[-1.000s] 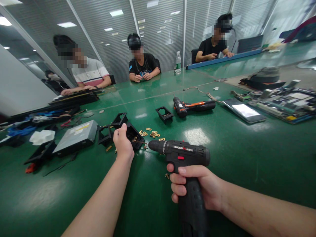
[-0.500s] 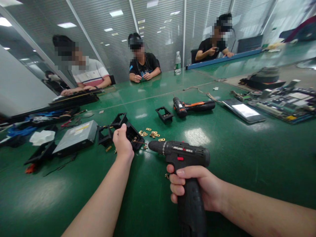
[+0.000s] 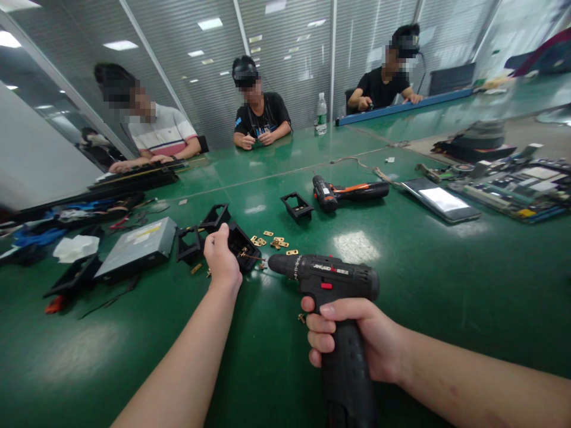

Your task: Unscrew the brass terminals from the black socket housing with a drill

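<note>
My right hand [image 3: 352, 336] is wrapped round the grip of a black cordless drill [image 3: 332, 279], whose bit points left at a black plastic frame [image 3: 243, 245]. My left hand [image 3: 222, 257] is closed on that frame and holds it down on the green table [image 3: 446, 279]. Several small brass plates [image 3: 274, 241] lie just behind the frame and the drill's nose. Two more black frames [image 3: 196, 238] sit to the left of my left hand.
A silver drive unit [image 3: 136, 246] and cables lie at the left. A second drill with orange trim [image 3: 350, 192], a small black frame [image 3: 297, 207], a phone [image 3: 441, 201] and circuit boards [image 3: 513, 184] sit further back and right. Three people sit across the table.
</note>
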A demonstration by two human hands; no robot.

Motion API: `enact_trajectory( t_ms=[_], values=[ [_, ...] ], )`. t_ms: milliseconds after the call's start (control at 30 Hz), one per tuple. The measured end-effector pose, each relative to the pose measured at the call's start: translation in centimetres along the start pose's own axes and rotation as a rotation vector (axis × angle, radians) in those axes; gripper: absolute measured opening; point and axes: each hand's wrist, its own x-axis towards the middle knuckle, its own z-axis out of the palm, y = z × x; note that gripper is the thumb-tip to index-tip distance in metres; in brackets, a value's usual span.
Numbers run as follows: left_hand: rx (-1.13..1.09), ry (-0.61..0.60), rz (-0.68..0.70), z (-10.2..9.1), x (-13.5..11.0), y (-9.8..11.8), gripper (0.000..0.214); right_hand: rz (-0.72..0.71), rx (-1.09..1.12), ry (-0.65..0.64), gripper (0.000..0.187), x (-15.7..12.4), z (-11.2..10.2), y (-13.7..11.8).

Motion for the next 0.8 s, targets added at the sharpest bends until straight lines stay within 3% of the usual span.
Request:
enact_trajectory(
  t_ms=[800],
  values=[
    [0.02,-0.005,-0.021,-0.04,0.04,-0.11,0.054,0.002,0.005,-0.004,0.039,-0.2,0.2,-0.12]
  ],
)
